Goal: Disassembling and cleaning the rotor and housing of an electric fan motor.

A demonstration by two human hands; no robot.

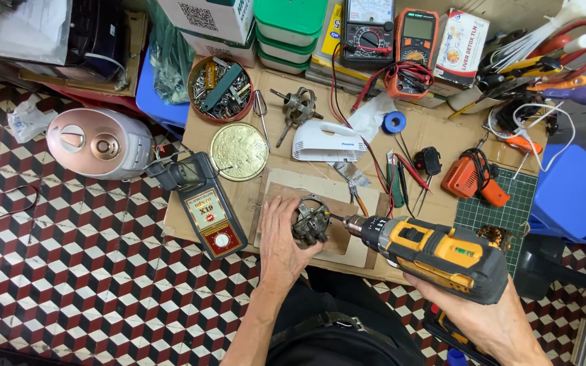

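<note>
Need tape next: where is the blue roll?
In the head view, the blue tape roll lies on the cardboard upper centre, right of the white appliance, below the multimeters.

Yellow-black drill [435, 254], possibly grey motor part [311, 221]

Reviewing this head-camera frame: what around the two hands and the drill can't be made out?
- Drill bit tip: hidden inside the small motor part, head view.
- Drill handle and trigger: covered by the right hand.
- Left hand fingers: their grip on the motor part's far side is hidden.
- Right forearm: cut off by the bottom edge.
</note>
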